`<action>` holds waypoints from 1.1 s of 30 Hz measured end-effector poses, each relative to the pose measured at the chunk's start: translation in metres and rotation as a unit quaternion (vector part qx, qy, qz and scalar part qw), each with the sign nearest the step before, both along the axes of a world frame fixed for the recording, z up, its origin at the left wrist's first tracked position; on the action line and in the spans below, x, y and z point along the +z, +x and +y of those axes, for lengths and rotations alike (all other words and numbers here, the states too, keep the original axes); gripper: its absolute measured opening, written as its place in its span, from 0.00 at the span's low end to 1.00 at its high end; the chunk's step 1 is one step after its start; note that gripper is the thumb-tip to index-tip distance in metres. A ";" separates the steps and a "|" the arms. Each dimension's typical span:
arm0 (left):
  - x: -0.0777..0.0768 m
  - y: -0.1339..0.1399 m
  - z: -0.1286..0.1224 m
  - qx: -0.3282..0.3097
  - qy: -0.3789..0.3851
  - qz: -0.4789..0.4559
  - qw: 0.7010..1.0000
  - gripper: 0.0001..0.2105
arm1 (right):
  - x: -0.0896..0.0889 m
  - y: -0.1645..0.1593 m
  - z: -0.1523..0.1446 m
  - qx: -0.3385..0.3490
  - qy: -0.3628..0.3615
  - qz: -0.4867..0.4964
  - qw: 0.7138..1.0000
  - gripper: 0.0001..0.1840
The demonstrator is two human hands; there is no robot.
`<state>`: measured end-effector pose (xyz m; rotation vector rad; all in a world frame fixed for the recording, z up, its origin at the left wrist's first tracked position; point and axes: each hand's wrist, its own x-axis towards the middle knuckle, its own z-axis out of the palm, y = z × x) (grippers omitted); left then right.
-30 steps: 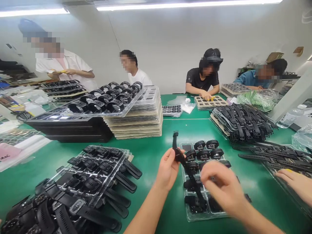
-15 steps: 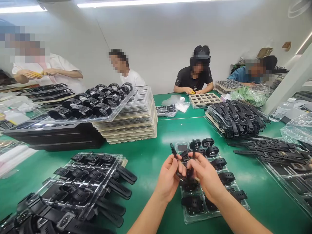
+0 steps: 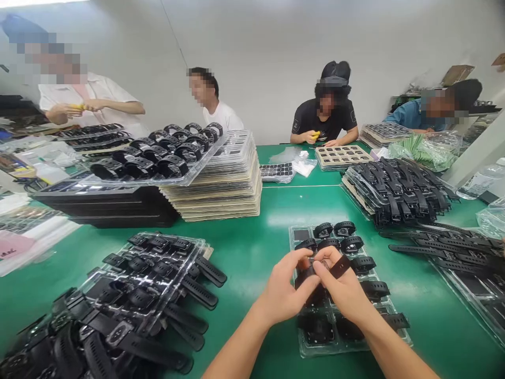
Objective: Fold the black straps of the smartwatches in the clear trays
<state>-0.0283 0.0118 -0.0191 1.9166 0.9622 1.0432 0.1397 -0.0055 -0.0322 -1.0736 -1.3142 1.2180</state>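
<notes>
Above a clear plastic tray [image 3: 303,350] of black smartwatches, my two hands meet around one smartwatch [image 3: 341,267] with a black strap. My left hand [image 3: 286,287] is closed on its left side, thumb pointing inward. Fingers and thumb of my right hand [image 3: 347,289] pinch the strap, whose end sticks out to the upper right. Most of the watch body is hidden behind the fingers. Beneath and around the hands, watches with looped straps [image 3: 363,265] sit in the tray's compartments. One compartment at the tray's far left corner holds no watch.
Left of me lie a tray of watches [image 3: 158,263] and a heap of loose ones [image 3: 98,337]. Behind stand a tall stack of trays [image 3: 216,195] and black boxes [image 3: 114,208]. More strapped watches [image 3: 402,189] are piled at right. Several people work across the green table [image 3: 244,242].
The upright strap ends have come down, and the watch is now folded between my hands, which are closer together. The view has shifted slightly. A co-worker in black has raised one hand with a yellow item.
</notes>
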 end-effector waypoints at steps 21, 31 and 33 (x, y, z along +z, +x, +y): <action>-0.018 0.016 -0.002 0.012 -0.169 -0.208 0.963 0.18 | -0.018 0.013 -0.005 -0.092 0.062 -0.082 0.990 0.32; -0.015 0.026 -0.007 -0.020 -0.295 -0.393 0.871 0.28 | -0.015 -0.015 -0.012 -0.048 -0.033 0.028 0.998 0.26; -0.016 0.027 -0.010 -0.018 -0.295 -0.366 0.882 0.30 | -0.013 -0.021 -0.013 -0.047 -0.022 0.013 0.999 0.25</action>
